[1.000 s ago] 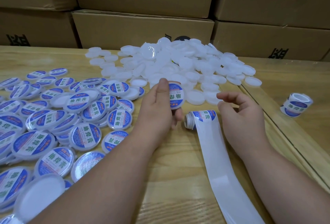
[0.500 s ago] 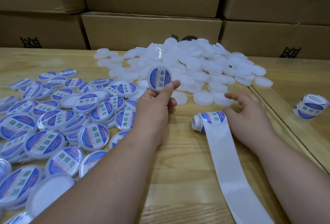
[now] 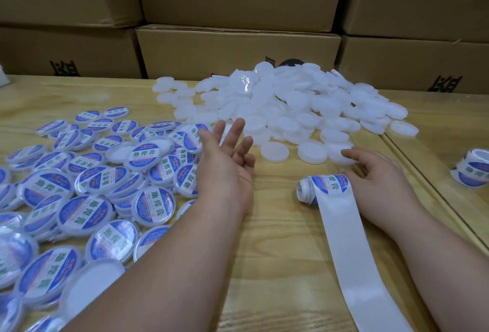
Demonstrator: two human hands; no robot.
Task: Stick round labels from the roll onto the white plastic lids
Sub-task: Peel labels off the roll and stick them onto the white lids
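Head view: the left hand [image 3: 225,165] hangs above the wooden table [image 3: 277,252] with palm turned up and fingers spread straight, holding nothing. To its left lies the heap of labelled lids [image 3: 87,191], blue-and-white stickers facing up, reaching right up beside the wrist. Beyond both hands sits the pile of plain white lids [image 3: 291,104], its nearest lids just ahead of the right fingertips. The right hand [image 3: 375,180] rests palm down on the table, fingers loosely extended, gripping nothing, touching the right side of the label roll [image 3: 322,188]. From the roll a bare white backing strip [image 3: 354,265] runs toward the person, between the forearms. A second label roll [image 3: 473,170] lies well right of the right hand. Cardboard boxes [image 3: 238,51] stand stacked behind.
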